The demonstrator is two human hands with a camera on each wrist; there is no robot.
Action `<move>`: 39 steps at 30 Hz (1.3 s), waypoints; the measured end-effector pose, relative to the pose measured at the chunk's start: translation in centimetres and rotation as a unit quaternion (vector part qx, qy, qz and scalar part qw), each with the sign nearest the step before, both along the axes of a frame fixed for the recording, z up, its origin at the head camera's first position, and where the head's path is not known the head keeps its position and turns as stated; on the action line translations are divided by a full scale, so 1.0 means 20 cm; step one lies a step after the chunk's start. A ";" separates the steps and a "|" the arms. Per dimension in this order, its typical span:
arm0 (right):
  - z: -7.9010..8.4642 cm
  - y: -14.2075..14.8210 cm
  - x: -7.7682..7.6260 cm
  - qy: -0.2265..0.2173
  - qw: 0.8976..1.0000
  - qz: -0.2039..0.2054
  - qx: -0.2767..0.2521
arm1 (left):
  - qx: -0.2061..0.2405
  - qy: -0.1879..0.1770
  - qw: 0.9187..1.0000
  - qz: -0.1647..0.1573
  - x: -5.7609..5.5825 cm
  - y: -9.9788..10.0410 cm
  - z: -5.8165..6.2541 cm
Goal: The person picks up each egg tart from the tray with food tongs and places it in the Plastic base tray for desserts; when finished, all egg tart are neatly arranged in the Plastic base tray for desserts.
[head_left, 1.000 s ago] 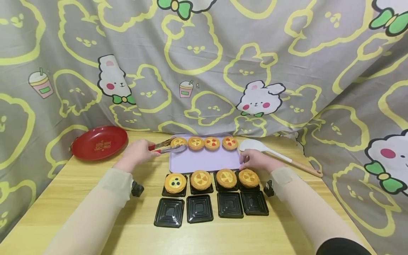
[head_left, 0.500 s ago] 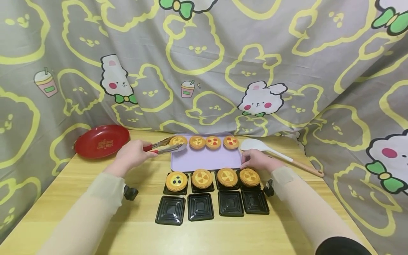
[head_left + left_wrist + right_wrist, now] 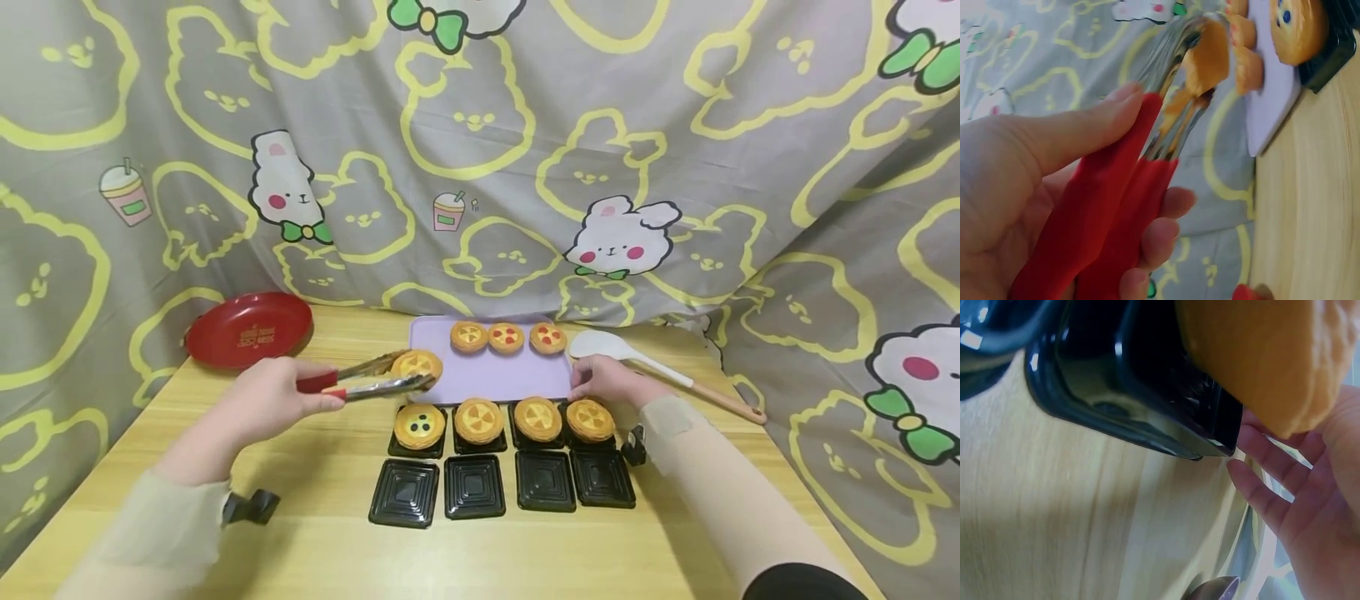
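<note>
My left hand (image 3: 273, 396) grips red-handled metal tongs (image 3: 382, 387), with fingers and thumb round the handles (image 3: 1094, 206). Between the tong tips is a yellow-topped tart (image 3: 417, 366), raised near the left front of the lavender tray (image 3: 495, 379). Three more tarts (image 3: 506, 337) lie along that tray's back. At its right front corner my right hand (image 3: 606, 379) rests, touching the edge. In the right wrist view its visible fingers (image 3: 1269, 465) lie loosely extended beside a black square holder (image 3: 1147, 419) with a tart (image 3: 1266, 356); the thumb is hidden.
Tarts sit on the back row of black holders (image 3: 480, 446); the front row of holders (image 3: 474, 487) bears none. A red plate (image 3: 250, 329) stands at the back left. A white ladle with a wooden handle (image 3: 667, 367) lies at the right, before a patterned curtain (image 3: 480, 167).
My left hand has drawn back to the left and nearer, and the tart in the tongs has come off the tray's back left end. The right hand stays at the tray's corner.
</note>
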State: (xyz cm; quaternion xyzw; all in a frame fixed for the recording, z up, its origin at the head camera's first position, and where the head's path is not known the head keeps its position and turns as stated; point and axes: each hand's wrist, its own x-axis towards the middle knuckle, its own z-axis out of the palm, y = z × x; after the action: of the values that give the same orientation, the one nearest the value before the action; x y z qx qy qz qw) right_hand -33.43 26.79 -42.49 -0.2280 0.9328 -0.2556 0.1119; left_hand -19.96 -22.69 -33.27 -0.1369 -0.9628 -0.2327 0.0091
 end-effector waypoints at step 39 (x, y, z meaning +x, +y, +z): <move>-0.04 0.02 -0.02 0.013 1.000 0.011 -0.003 | 0.038 -0.047 0.995 -0.080 0.27 -0.12 0.00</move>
State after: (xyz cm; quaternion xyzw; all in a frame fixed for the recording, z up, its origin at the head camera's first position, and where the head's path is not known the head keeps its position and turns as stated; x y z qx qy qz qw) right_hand -33.87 27.26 -43.24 -0.2418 0.9308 -0.2546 0.1019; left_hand -14.58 -25.00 -33.30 -0.2019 -0.9387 -0.2751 -0.0496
